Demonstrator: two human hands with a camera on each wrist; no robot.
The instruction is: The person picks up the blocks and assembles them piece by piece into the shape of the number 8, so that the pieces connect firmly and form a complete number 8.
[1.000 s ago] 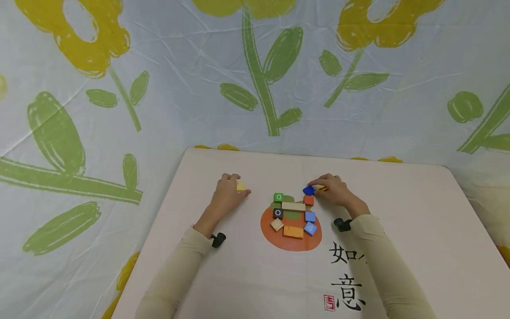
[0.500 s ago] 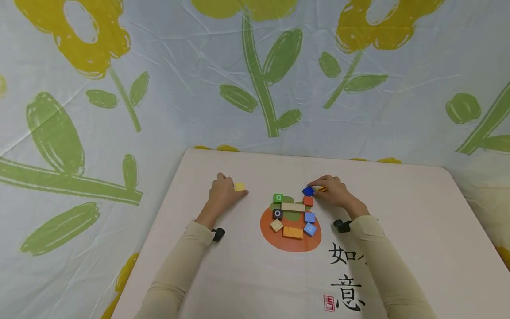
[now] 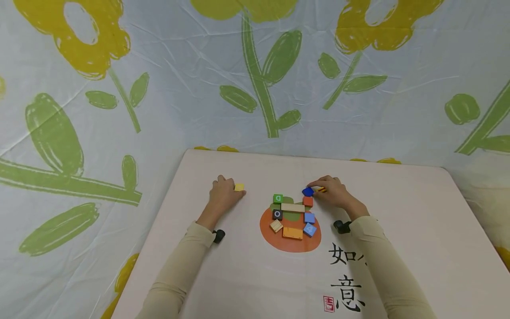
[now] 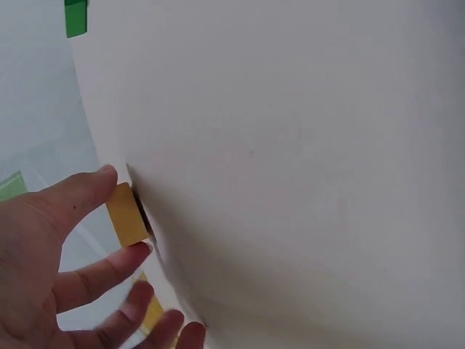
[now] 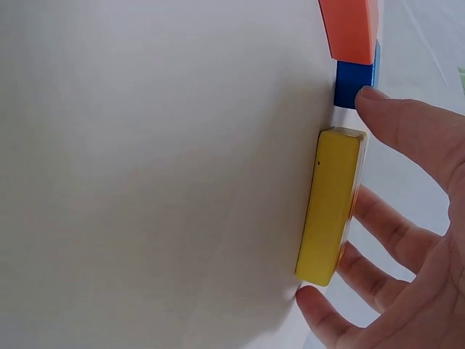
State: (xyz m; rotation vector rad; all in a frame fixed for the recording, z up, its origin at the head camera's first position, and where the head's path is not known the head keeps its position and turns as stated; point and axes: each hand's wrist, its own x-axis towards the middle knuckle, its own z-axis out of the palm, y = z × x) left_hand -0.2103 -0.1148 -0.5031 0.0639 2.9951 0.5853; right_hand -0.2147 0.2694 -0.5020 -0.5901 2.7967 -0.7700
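Observation:
My left hand (image 3: 222,194) pinches a small yellow block (image 3: 239,187) at the table's far left. In the left wrist view the thumb and index fingertip press its opposite ends, with the other fingers loosely curled. On the far side, my right hand (image 3: 334,190) holds a dark blue block (image 3: 308,191) by thumb and finger, just behind a red block (image 3: 307,201). The right wrist view shows the thumb on the blue block (image 5: 354,83); the index finger is hidden. A long yellow block (image 5: 330,207) lies under that palm, beside the other fingers.
Between the hands, blocks form an outline: a green block (image 3: 277,198), a black block (image 3: 277,214), a long pale block (image 3: 292,208), an orange block (image 3: 292,233), a striped wood block (image 3: 276,226) and two light blue blocks (image 3: 309,217). A flowered cloth (image 3: 179,88) hangs behind the table (image 3: 247,283).
My left hand has drawn its spread fingers in and closed thumb and finger on the yellow block. The right hand stays by the blue block.

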